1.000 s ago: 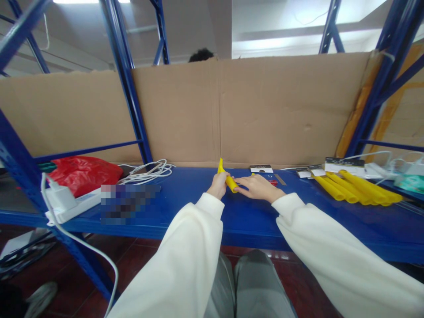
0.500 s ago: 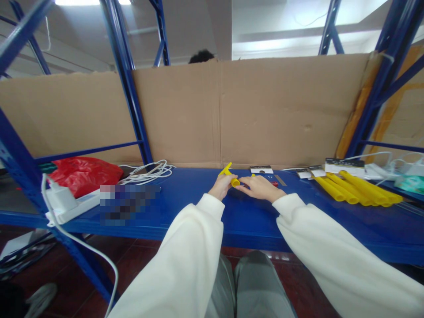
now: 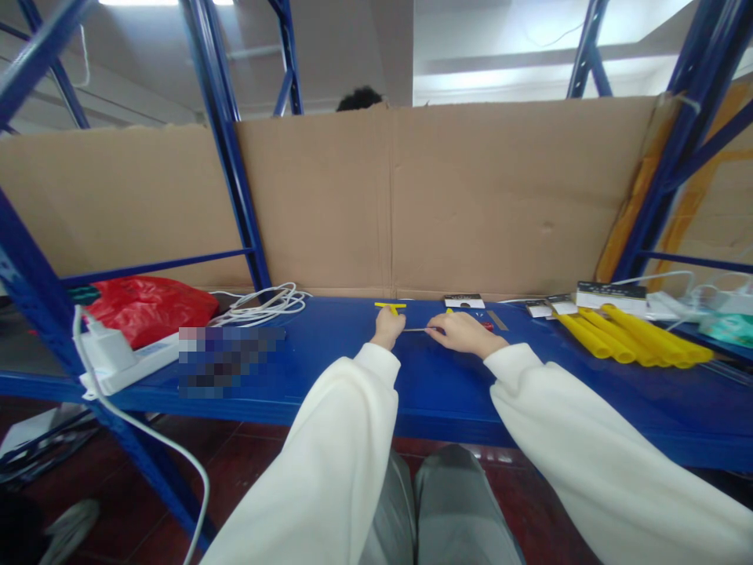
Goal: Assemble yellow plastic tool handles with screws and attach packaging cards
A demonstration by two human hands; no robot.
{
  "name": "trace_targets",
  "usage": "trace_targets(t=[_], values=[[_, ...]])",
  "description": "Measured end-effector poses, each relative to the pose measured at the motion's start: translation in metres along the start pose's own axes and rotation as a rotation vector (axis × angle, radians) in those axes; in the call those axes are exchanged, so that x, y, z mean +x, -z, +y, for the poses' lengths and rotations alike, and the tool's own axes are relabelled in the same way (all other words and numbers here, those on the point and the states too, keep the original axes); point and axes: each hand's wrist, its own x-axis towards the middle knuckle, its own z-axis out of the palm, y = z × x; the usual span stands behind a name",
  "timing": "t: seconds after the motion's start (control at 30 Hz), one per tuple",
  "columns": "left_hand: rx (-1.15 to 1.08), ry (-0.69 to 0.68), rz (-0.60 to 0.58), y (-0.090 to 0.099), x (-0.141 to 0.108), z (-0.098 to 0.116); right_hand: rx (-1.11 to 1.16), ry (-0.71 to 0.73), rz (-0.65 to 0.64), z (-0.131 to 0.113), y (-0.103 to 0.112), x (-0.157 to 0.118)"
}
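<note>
In my left hand (image 3: 388,328), closed near the middle of the blue shelf, is a yellow T-shaped tool (image 3: 391,306). Its crossbar shows beyond the fingers; most of its handle is hidden. My right hand (image 3: 462,333) pinches a thin grey strip (image 3: 416,329) that spans the gap towards my left hand. Whether the strip's left end touches the tool or my left fingers, I cannot tell. A bit of another yellow piece (image 3: 449,311) shows behind my right hand. Close by lie a small red item (image 3: 487,326) and a flat greyish-brown strip (image 3: 497,320).
Several yellow tubes (image 3: 629,337) lie at right beside black-and-white packets (image 3: 612,297). A similar packet (image 3: 463,301) sits behind my right hand. At left are a red plastic bag (image 3: 153,306), a power strip (image 3: 138,369) and coiled white cable (image 3: 267,304). Cardboard (image 3: 500,196) walls the back.
My left hand has turned, so the yellow tool's crossbar now lies level and its round handle end is out of sight. The thin strip now shows between my hands.
</note>
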Motion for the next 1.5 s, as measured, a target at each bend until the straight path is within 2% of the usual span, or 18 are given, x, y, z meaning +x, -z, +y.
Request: trace_targets(t=[0.13,0.27,0.4,0.5,0.6,0.77,0.93,1.07,1.17,1.3,1.5], values=[[0.065,-0.064,0.019,0.005,-0.001,0.001,-0.007,-0.014,-0.015,0.001,0.001,0.0],[0.272,-0.151,0.012,0.009,-0.013,0.005,-0.007,-0.028,-0.031,0.001,0.002,0.0],[0.315,-0.164,-0.008,0.011,-0.021,0.008,0.007,-0.044,-0.03,0.004,0.0,0.002],[0.369,-0.197,-0.027,0.011,-0.021,0.008,0.004,-0.046,-0.004,0.012,-0.002,0.003],[0.388,-0.239,-0.085,0.009,-0.017,0.007,0.01,-0.129,-0.031,0.025,-0.003,0.0],[0.423,-0.298,-0.173,0.002,-0.014,0.005,0.087,-0.332,-0.214,0.059,-0.007,-0.011],[0.767,-0.418,-0.324,-0.003,-0.017,0.009,0.218,-0.293,-0.199,0.082,-0.017,-0.016],[0.934,-0.525,-0.419,-0.009,-0.018,0.014,0.246,-0.254,-0.183,0.087,-0.02,-0.015],[1.023,-0.538,-0.462,-0.016,-0.019,0.018,0.256,-0.23,-0.187,0.089,-0.019,-0.016],[1.117,-0.535,-0.469,-0.031,-0.023,0.022,0.282,-0.23,-0.203,0.091,-0.018,-0.018],[1.138,-0.567,-0.474,-0.047,-0.028,0.026,0.299,-0.27,-0.232,0.086,-0.012,-0.019]])
